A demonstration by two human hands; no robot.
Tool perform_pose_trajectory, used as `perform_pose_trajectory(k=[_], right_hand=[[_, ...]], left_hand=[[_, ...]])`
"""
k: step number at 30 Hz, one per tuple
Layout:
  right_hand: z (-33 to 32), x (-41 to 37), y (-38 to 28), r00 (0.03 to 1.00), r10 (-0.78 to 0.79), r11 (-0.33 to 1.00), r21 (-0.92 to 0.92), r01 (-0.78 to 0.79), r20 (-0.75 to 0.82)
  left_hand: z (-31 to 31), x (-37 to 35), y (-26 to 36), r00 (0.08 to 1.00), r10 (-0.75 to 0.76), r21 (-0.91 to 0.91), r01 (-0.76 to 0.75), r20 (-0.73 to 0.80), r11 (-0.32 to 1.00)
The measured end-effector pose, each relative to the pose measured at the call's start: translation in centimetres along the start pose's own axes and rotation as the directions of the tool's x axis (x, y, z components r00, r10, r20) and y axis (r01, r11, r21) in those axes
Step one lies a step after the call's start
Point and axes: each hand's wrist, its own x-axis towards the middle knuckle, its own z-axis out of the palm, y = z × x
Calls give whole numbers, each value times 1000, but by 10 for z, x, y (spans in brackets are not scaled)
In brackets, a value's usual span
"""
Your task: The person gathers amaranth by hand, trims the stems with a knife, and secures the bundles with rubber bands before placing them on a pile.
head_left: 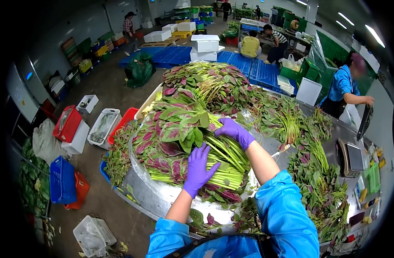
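Note:
A big pile of red-and-green amaranth (167, 133) lies on clear plastic on a metal table (160, 193), pale green stems towards the right. My left hand (200, 168), in a purple glove, rests flat on the leaves and stems at the near side, its thumb spread away from the fingers. My right hand (235, 133), gloved the same way, curls over the stems of the upper bunch; its fingertips are partly sunk among them. Another amaranth heap (214, 84) sits just beyond the pile.
More amaranth (313, 172) runs along the table's right side, near a weighing scale (351, 157). A co-worker (345, 88) in blue stands at the right. Crates stand left, including a blue basket (62, 180) and white crate (93, 235). Blue pallets (235, 62) lie behind.

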Motion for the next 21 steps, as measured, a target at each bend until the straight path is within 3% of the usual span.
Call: perform_pose_trajectory(k=[2,3,4,5,6,7,8,10,12,14,16,17,18,19,20,21], right_hand=[[-4,-4,-7,991,82,994,70,-90,103],[-6,-1,-2,971,119,977,147,-151,206],[-4,1,8,972,116,978,147,-148,204],[-2,5,19,985,46,980,182,-77,167],[-1,8,27,991,-21,977,214,-7,129],[1,7,26,992,-46,978,206,21,119],[2,6,26,992,-42,978,207,16,121],[5,-5,4,966,-190,965,214,151,173],[15,-18,-13,973,-96,995,58,86,208],[28,-34,-30,976,-72,976,-186,111,206],[43,-41,-17,927,-310,877,-314,365,211],[45,-48,-8,867,-463,754,-433,494,183],[38,-54,-17,870,-460,759,-431,488,176],[24,-61,-36,923,-335,917,-160,365,186],[11,-62,-46,949,-212,975,121,188,235],[-1,-60,-45,980,-29,982,191,-9,197]], left_hand=[[13,12,-10,994,88,-93,-94,-67,991],[17,14,-11,998,-22,-151,13,-58,989],[30,14,-15,998,-19,-150,10,-61,989],[49,14,-20,943,-317,-540,218,-97,813],[58,15,-23,816,-578,-834,317,-3,451],[27,25,-13,816,-475,-931,366,331,-21],[30,29,-10,767,-503,-911,265,398,-316],[60,26,-26,799,-372,-789,194,472,-583],[95,24,-41,847,-365,-740,48,386,-671],[85,25,-31,855,-369,-735,20,364,-678],[71,21,-30,721,-386,-588,37,576,-808],[64,23,-26,845,-288,-555,12,451,-832],[56,22,-18,790,-397,-641,-5,468,-767],[53,21,-16,781,-394,-623,-9,484,-782],[51,21,-16,773,-392,-604,-14,499,-797],[52,22,-17,829,-393,-627,-66,398,-776]])
